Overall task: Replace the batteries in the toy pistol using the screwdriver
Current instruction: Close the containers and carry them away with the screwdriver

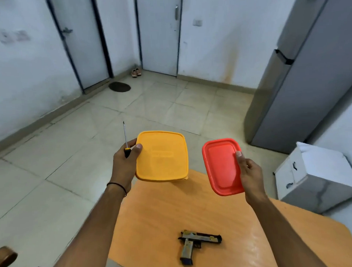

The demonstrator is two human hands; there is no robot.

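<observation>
Hands are full: my left hand (125,162) grips a yellow square plastic container (162,155) plus the slim yellow-and-black-handled screwdriver (127,152), my right hand (249,170) a red rectangular plastic container (221,166), while the silver-and-black toy pistol (199,242) by the orange table's (164,217) near edge looks light, rigid, best taken by its grip.

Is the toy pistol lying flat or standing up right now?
Flat: the toy pistol lies on its side on the orange table, grip toward the camera, untouched.

Yellow container (162,155): plastic, matt, smooth. Red lid (222,167): plastic, slight sheen. Screwdriver (125,139): bare metal shaft, black-and-yellow plastic handle. Toy pistol (199,242): worn silvery finish over black. Table top (154,224): orange, glossy, faint grain. Floor tiles (52,157): glossy, reflective.
</observation>
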